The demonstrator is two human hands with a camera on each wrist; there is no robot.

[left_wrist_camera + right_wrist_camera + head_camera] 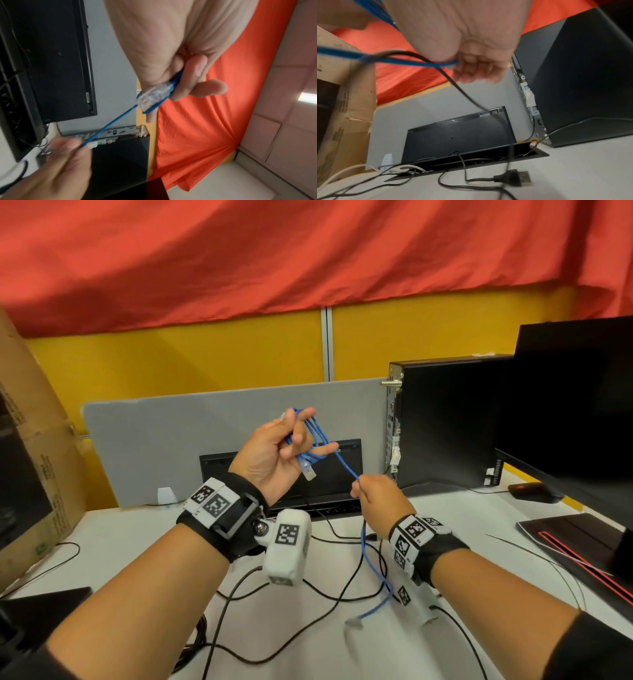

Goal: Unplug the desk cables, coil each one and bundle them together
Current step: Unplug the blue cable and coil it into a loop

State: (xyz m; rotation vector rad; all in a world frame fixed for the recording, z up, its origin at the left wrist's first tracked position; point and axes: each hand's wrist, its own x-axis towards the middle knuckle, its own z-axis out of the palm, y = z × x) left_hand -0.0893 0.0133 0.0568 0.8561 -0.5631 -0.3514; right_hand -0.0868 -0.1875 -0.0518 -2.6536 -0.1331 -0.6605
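A blue network cable (317,440) is wound in several loops around the raised left hand (301,436), above the desk. Its clear plug (309,472) hangs below the palm, and in the left wrist view the curled fingers hold that plug (152,96). From the loops a taut blue strand runs down to the right hand (358,489), which pinches it between thumb and fingers. The right hand (479,66) grips the blue cable (419,63) in its own wrist view too. The loose tail (371,570) drops to the white desk and ends in a second clear plug (354,622).
Black cables (274,594) sprawl over the white desk (137,542), one ending in a USB plug (520,177). An open black cable hatch (471,152) sits at the grey partition (171,446). A PC tower (445,419) and monitor (575,405) stand right, a cardboard box (34,457) left.
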